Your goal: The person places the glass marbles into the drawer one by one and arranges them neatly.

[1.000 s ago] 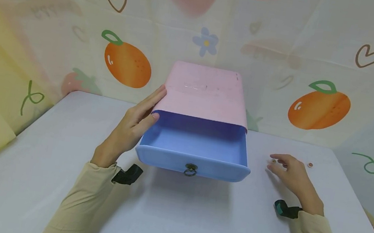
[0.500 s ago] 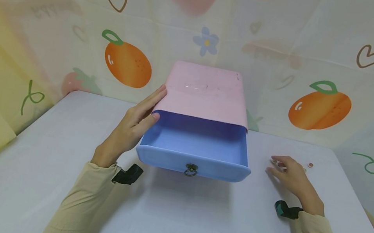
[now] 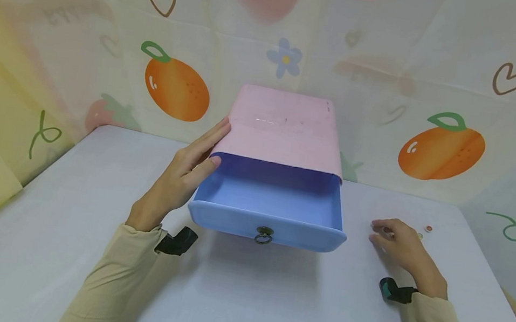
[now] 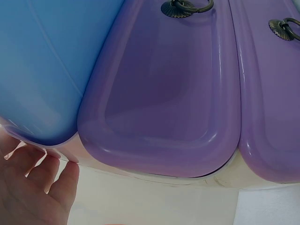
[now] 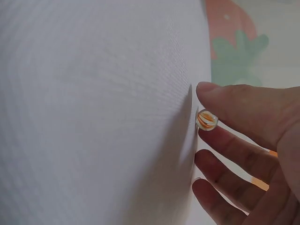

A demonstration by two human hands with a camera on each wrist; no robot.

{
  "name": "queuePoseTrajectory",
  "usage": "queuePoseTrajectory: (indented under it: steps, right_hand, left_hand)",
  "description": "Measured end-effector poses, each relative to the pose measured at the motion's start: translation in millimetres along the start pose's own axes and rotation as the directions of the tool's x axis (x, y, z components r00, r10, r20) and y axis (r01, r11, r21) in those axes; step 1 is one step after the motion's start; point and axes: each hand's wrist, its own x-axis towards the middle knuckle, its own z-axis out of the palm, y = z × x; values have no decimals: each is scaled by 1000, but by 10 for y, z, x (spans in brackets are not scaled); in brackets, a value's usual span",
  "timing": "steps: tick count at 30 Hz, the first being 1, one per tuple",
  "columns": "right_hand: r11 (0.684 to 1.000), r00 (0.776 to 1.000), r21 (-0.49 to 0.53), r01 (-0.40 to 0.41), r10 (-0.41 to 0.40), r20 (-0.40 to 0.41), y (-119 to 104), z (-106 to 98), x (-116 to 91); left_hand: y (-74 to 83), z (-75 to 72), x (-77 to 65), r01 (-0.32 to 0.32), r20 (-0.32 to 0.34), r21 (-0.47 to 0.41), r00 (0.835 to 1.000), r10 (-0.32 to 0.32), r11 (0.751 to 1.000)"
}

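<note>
A pink drawer cabinet [image 3: 282, 126] stands at the middle of the table, its blue top drawer [image 3: 273, 193] pulled out and bare inside. My left hand [image 3: 177, 180] rests on the cabinet's left side with fingers stretched along it. Purple lower drawers [image 4: 164, 84] with bronze ring handles show in the left wrist view. My right hand [image 3: 401, 242] is low over the table to the right. A clear marble with orange swirls [image 5: 207, 120] sits between its thumb and index finger, which appear to pinch it; the other fingers curve loosely.
Beside the right hand lie a small reddish-brown round piece [image 3: 428, 228] and a partly hidden yellowish one [image 3: 420, 236]. A ring handle [image 3: 264, 235] hangs on the drawer front. Printed cloth [image 3: 376, 46] backs the white table [image 3: 259, 302].
The right thumb and index finger have drawn closer around the marble, which no longer shows in the head view. The left hand and the drawer have stayed put.
</note>
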Motion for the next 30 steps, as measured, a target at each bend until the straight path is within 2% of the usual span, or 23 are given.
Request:
queuePoseTrajectory:
  steps: [9, 20, 30]
  right_hand:
    - [1000, 1000, -8, 12, -12, -14, 0, 15, 0]
    - [1000, 1000, -17, -15, 15, 19, -21, -4, -3]
    - [1000, 1000, -10, 3, -3, 16, -15, -10, 17]
  left_hand:
    - [10, -1, 1, -10, -3, 0, 1000, 10, 1000]
    - [-2, -4, 1, -7, -3, 3, 1000, 7, 1000]
    - [-6, -10, 10, 2, -1, 4, 1000, -2, 1000]
